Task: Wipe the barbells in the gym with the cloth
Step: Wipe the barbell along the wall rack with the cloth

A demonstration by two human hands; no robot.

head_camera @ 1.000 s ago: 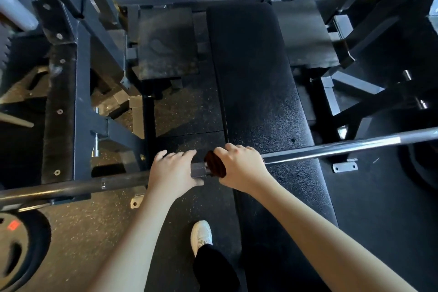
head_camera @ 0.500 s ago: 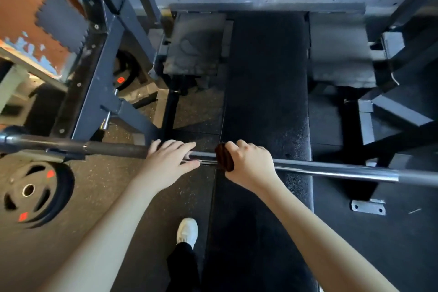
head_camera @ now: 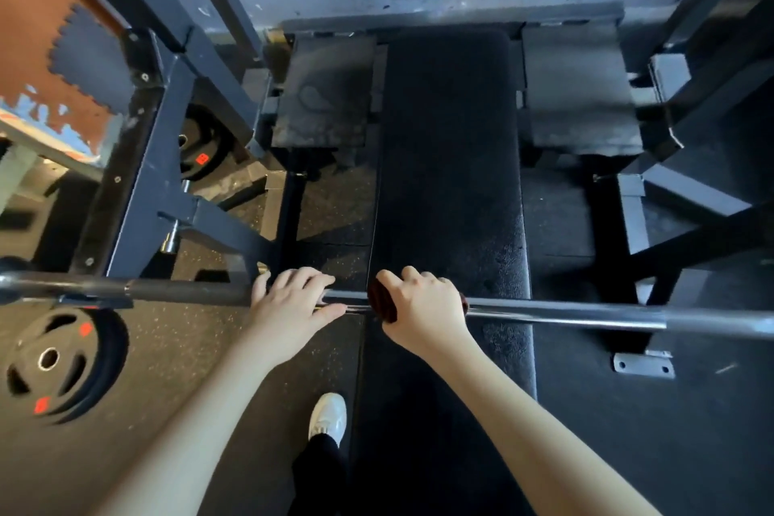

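Two hands on one bar, and we read it from the left. Down on the floor a plate lies flat, off the bar, near the foot of the rack. The bar runs straight across our view and over the bench. Its left stretch is dull and rough-looking, its right stretch bright and smooth. Our left hand rests on it about where dull meets bright, fingers laid over the top, thumb pointing along the steel. That's a steadying press, not a clamp. Just beside it sits the cloth, a dark reddish wad wrapped round the bar. Our right hand is curled tight over it, knuckles up, pinning cloth to steel.

How will it handle? We judge the bar heavy and dead stiff. It seems to sit on the rack, so it needs no lifting, only bracing against a roll. The cloth is the soft, light partner: likely to slide easily on the polished stretch and drag or bunch on the rough one. Best hold, we'd say, is just this: cloth folded full round the shaft, squeezed from above, free hand flat close by. Rightward runs a long bright length, and whether it's clean we cannot tell.
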